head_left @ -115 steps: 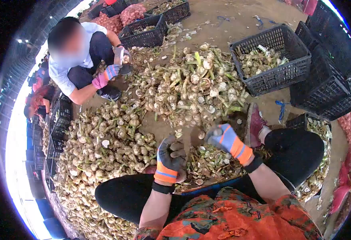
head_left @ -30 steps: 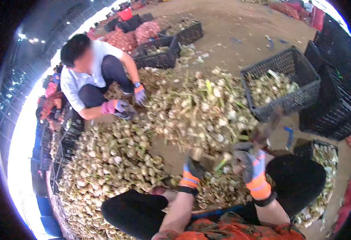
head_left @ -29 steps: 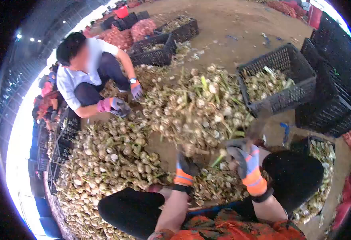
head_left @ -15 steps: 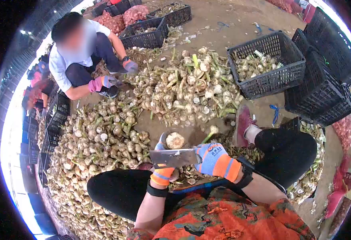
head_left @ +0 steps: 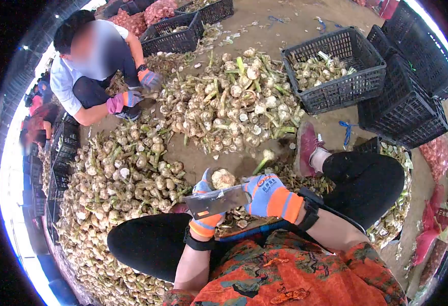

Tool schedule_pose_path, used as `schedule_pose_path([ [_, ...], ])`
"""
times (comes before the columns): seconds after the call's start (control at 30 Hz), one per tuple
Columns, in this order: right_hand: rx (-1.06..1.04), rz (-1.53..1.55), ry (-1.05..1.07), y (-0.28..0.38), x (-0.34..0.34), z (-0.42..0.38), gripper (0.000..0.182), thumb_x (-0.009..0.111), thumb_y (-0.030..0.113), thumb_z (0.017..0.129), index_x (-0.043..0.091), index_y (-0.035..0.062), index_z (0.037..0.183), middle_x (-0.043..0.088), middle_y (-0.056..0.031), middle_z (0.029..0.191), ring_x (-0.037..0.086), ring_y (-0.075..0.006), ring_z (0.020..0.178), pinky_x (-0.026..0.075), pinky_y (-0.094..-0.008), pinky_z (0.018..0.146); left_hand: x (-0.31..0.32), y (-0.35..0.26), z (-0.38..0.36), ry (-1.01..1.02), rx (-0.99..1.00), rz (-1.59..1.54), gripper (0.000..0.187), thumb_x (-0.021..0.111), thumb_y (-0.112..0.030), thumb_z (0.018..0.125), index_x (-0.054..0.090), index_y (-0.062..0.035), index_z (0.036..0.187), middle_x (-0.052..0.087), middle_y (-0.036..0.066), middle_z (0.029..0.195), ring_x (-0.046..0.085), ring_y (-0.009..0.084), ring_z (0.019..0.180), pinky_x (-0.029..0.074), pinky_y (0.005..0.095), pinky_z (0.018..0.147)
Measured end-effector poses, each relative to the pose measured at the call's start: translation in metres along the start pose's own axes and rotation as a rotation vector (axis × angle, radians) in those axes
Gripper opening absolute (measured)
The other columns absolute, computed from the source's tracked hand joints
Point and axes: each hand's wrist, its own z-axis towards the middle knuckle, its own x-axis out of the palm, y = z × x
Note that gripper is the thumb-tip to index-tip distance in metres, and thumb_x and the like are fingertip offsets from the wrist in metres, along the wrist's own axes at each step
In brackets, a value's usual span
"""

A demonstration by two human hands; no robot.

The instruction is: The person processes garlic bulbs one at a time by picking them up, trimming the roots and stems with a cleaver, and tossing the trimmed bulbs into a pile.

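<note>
My left hand (head_left: 205, 204), in a blue and orange glove, is closed around a garlic bulb (head_left: 222, 179) with its pale, rough side facing up. In my gloved right hand (head_left: 272, 196) is a wide flat metal blade (head_left: 216, 202), which lies across in front of the bulb and partly covers my left hand. Just beyond my right hand, a single bulb with a green stem (head_left: 266, 159) rests on the ground. One heap of garlic (head_left: 234, 102) is ahead of me; another heap (head_left: 127, 168) spreads along my left side.
A crouching co-worker (head_left: 99, 66) in gloves works at the far left heap. A black crate (head_left: 341, 94) holding trimmings stands ahead right, beside stacked crates (head_left: 402, 102). My shoe (head_left: 305, 148) is near the front heap. Red net bags (head_left: 436, 158) lie at far right.
The blade has tilted and moved slightly down and left, over my left hand. The bulb stays in my left hand. The co-worker's hands have shifted a little, and the whole view has moved slightly.
</note>
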Motion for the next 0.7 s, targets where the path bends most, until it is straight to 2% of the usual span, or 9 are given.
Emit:
schedule_pose_path([
  [0.07, 0.038, 0.017, 0.035, -0.008, 0.007, 0.009, 0.04, 0.058, 0.036, 0.065, 0.062, 0.0058, 0.091, 0.061, -0.0157, 0.089, 0.059, -0.031, 0.084, 0.047, -0.0394, 0.074, 0.004, 0.02, 0.002, -0.029, -0.248, -0.87, 0.024, 0.048, -0.001, 0.083, 0.047, -0.0025, 0.107, 0.058, 0.007, 0.09, 0.059, 0.0161, 0.077, 0.051, 0.029, 0.07],
  [0.1, 0.042, 0.014, 0.033, -0.009, 0.006, 0.01, 0.04, 0.058, 0.036, 0.065, 0.062, 0.0058, 0.091, 0.061, -0.0157, 0.089, 0.059, -0.031, 0.084, 0.047, -0.0394, 0.074, 0.004, 0.005, 0.001, 0.001, -0.005, -0.138, 0.02, 0.043, -0.002, 0.085, 0.048, -0.0027, 0.104, 0.058, 0.008, 0.089, 0.059, 0.0171, 0.078, 0.051, 0.0287, 0.07],
  [0.2, 0.051, 0.006, 0.084, -0.01, 0.007, 0.011, 0.04, 0.06, 0.036, 0.064, 0.062, 0.0057, 0.09, 0.061, -0.016, 0.089, 0.059, -0.0311, 0.084, 0.047, -0.0393, 0.074, 0.006, 0.024, 0.003, -0.046, -0.229, -0.616, 0.022, 0.049, -0.004, 0.083, 0.048, -0.0025, 0.104, 0.059, 0.008, 0.09, 0.059, 0.0167, 0.078, 0.051, 0.029, 0.07],
  [0.37, 0.014, 0.021, 0.025, -0.01, 0.014, 0.01, 0.042, 0.06, 0.035, 0.063, 0.062, 0.0052, 0.093, 0.062, -0.0169, 0.087, 0.059, -0.0314, 0.083, 0.047, -0.0392, 0.075, 0.003, 0.014, 0.002, 0.011, -0.072, -0.236, 0.038, 0.064, -0.008, 0.072, 0.047, -0.0016, 0.105, 0.06, 0.009, 0.089, 0.059, 0.0171, 0.074, 0.051, 0.0296, 0.067],
  [0.43, 0.109, 0.042, -0.003, -0.031, 0.033, 0.024, 0.044, 0.06, 0.035, 0.063, 0.061, 0.0044, 0.094, 0.062, -0.0177, 0.088, 0.059, -0.0317, 0.083, 0.047, -0.039, 0.075, 0.001, 0.022, 0.002, 0.067, 0.018, 0.43, 0.036, 0.063, -0.005, 0.072, 0.048, -0.0007, 0.104, 0.06, 0.008, 0.088, 0.059, 0.0159, 0.073, 0.051, 0.0286, 0.067],
  [0.47, 0.203, 0.062, -0.033, -0.046, 0.047, 0.034, 0.045, 0.06, 0.035, 0.062, 0.06, 0.0036, 0.095, 0.062, -0.0184, 0.089, 0.059, -0.0321, 0.082, 0.048, -0.0387, 0.074, 0.001, 0.011, -0.003, 0.07, 0.02, 0.434, 0.036, 0.063, -0.005, 0.072, 0.048, -0.0007, 0.104, 0.06, 0.008, 0.088, 0.059, 0.0159, 0.073, 0.051, 0.0286, 0.067],
  [0.53, 0.48, 0.345, -0.321, -0.105, 0.053, 0.044, 0.044, 0.061, 0.034, 0.062, 0.061, 0.0022, 0.093, 0.062, -0.0199, 0.087, 0.06, -0.0321, 0.08, 0.049, -0.0367, 0.071, 0.003, -0.022, -0.007, -0.035, -0.019, 0.036, 0.034, 0.063, -0.002, 0.072, 0.05, 0.0009, 0.102, 0.061, 0.008, 0.087, 0.06, 0.0136, 0.073, 0.05, 0.0279, 0.067],
  [0.6, 0.405, 0.48, -0.499, -0.107, 0.057, 0.054, 0.041, 0.062, 0.033, 0.063, 0.061, 0.0014, 0.09, 0.062, -0.0196, 0.083, 0.06, -0.0322, 0.077, 0.049, -0.0359, 0.07, 0.002, 0.017, 0.0, -0.23, 0.179, 0.039, 0.028, 0.063, -0.002, 0.073, 0.052, 0.0011, 0.099, 0.062, 0.009, 0.086, 0.06, 0.0134, 0.072, 0.05, 0.0277, 0.065],
  [0.7, 0.159, 0.871, -0.64, -0.066, 0.046, 0.028, 0.029, 0.063, 0.025, 0.067, 0.06, -0.0017, 0.077, 0.061, -0.0166, 0.07, 0.06, -0.0253, 0.064, 0.048, -0.0326, 0.062, -0.012, 0.045, 0.013, -0.192, -0.374, -0.679, 0.024, 0.059, -0.003, 0.078, 0.055, -0.0013, 0.101, 0.061, 0.007, 0.091, 0.059, 0.012, 0.078, 0.049, 0.0253, 0.069],
])
